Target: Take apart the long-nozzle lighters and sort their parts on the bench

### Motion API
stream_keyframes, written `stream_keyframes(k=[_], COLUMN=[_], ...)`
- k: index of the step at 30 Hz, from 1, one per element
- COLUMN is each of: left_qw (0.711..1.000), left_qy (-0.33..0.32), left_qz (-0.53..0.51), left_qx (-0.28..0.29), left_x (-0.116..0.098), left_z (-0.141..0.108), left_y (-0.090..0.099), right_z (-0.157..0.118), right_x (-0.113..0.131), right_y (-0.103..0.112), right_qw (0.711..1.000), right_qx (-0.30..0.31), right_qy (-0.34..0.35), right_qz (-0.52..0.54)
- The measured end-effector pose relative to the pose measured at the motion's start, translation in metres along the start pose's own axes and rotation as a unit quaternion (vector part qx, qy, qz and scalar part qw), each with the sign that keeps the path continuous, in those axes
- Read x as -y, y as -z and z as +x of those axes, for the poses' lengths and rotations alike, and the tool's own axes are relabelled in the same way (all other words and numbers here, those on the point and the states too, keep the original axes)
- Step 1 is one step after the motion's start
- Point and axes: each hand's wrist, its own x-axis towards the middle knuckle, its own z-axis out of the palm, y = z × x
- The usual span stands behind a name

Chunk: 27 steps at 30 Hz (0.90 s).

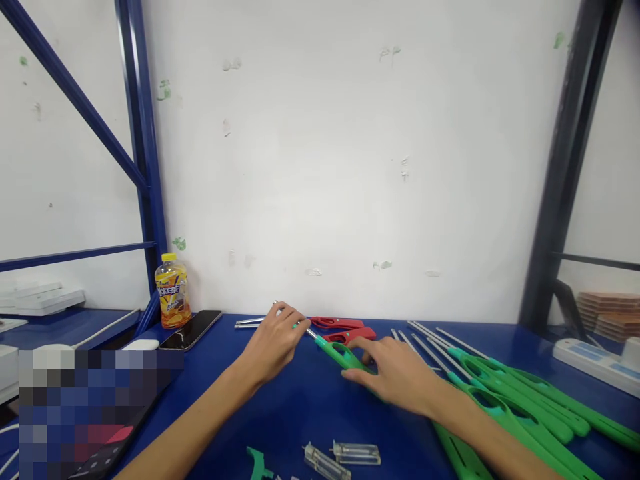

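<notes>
A green long-necked lighter [341,355] lies slantwise between my hands, its metal tube pointing up and left. My left hand [277,337] is closed around the tube end, with a small green piece showing at its fingertips. My right hand [395,373] is at the handle, thumb and fingers curved around its right end. Behind the lighter are red lighters [350,333] with metal tubes. Several more green lighters [525,393] lie to the right, partly under my right forearm. Two clear plastic pieces [356,453] and a small green part [258,463] are near the front edge.
A drink bottle [173,293] with a yellow cap and a black phone [193,330] stand and lie at the back left. A white power strip [597,363] is at the far right. Blue posts [145,147] and a white wall rise behind the blue table [310,407].
</notes>
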Motion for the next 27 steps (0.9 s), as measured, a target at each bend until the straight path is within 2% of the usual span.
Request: stream_keyframes(k=[3, 6, 10, 14, 18, 22, 27], left_qw=[0.999, 0.998, 0.999, 0.999, 0.997, 0.994, 0.988], left_qy=[0.05, 0.066, 0.048, 0.027, 0.042, 0.028, 0.02], left_qz=[0.008, 0.017, 0.0, -0.036, -0.06, -0.091, -0.138], left_qx=[0.002, -0.004, 0.009, 0.017, 0.031, 0.057, 0.065], left_x=[0.013, 0.014, -0.001, -0.012, -0.009, -0.005, -0.006], left_z=[-0.002, -0.003, -0.003, -0.003, -0.002, -0.002, -0.003], left_y=[0.003, 0.004, 0.002, -0.001, -0.001, -0.001, -0.003], right_z=[0.002, 0.004, 0.004, 0.004, 0.005, 0.007, 0.008], right_x=[-0.011, -0.012, -0.005, -0.004, -0.007, -0.013, -0.02], right_y=[0.0, 0.001, 0.002, 0.002, 0.003, 0.005, 0.006], right_qw=[0.999, 0.998, 0.997, 0.997, 0.997, 0.996, 0.995], right_qx=[0.009, -0.025, -0.065, -0.079, -0.075, -0.087, -0.095], right_qy=[-0.013, -0.012, 0.01, 0.009, -0.008, 0.011, 0.022], right_qz=[-0.051, -0.051, -0.026, -0.014, -0.003, 0.007, -0.031])
